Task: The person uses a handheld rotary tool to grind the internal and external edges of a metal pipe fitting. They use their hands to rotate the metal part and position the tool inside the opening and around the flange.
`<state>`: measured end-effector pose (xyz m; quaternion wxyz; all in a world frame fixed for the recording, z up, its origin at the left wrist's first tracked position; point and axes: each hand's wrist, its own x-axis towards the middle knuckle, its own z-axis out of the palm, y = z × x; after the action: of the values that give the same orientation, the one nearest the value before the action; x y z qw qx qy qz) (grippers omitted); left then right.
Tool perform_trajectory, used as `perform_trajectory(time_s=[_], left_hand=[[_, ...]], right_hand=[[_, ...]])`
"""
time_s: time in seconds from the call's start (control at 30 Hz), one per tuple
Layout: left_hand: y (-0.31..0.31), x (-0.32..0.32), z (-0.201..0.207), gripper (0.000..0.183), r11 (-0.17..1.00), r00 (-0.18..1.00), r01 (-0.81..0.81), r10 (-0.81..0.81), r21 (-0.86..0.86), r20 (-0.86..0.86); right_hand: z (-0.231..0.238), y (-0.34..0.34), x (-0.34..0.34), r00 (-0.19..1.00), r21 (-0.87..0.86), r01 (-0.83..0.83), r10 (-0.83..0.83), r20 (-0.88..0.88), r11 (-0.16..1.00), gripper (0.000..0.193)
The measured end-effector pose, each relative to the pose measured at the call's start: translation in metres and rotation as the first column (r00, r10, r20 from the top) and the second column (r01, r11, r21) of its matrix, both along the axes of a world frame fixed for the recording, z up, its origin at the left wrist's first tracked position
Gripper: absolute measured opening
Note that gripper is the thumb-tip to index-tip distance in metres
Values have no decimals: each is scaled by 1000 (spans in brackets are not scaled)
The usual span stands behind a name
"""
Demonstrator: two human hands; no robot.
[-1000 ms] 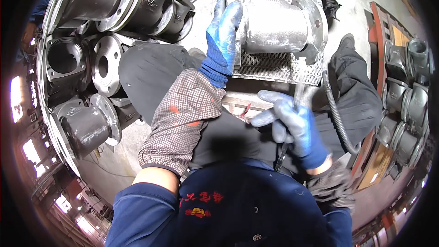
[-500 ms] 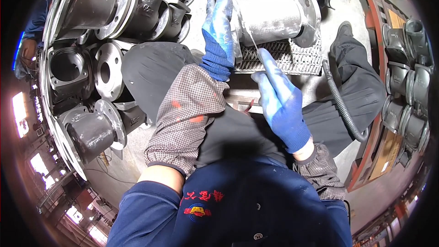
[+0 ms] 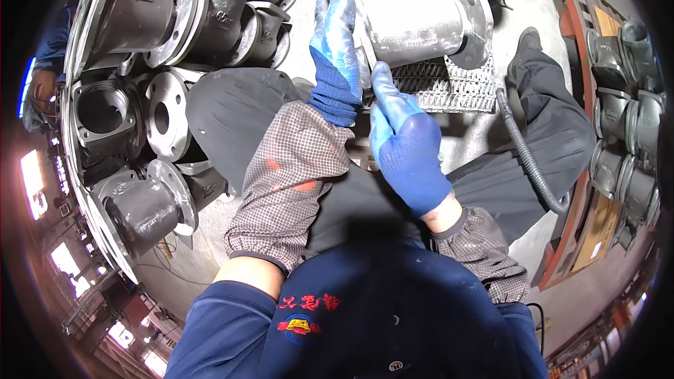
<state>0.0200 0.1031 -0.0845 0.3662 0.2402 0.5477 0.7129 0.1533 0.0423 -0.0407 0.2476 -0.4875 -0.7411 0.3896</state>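
A grey cast-metal valve body with round flanged ends lies on its side on a metal mesh platform. My left hand, in a blue coated glove, grips its left flange, fingers stretched up along the flange. My right hand, gloved alike, is closed just below the same flange, index finger pointing up toward the casting's lower edge. It holds a thin metal rod, now mostly hidden by the fingers and the flange.
Several similar castings are stacked on the left, and more sit on a red-framed pallet on the right. A ribbed hose runs by my right leg. At the far left shows another person's hand.
My right hand has moved left and slightly up, closer to my left hand and the flange. The thin rod that showed against the casting is now mostly hidden. My left hand stays put.
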Motion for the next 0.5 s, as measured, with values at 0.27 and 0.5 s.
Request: perform_trajectory(time_s=[0.27,0.5], left_hand=[[8,5,-9,54,980,968,11,-60,198,244],[8,-1,-13,69,994,956,-113,107,3,273]], right_hand=[[-11,-1,9,998,57,40,-37,-47,998,44],[-8,8,3,904,271,-110,-17,426,956,64]])
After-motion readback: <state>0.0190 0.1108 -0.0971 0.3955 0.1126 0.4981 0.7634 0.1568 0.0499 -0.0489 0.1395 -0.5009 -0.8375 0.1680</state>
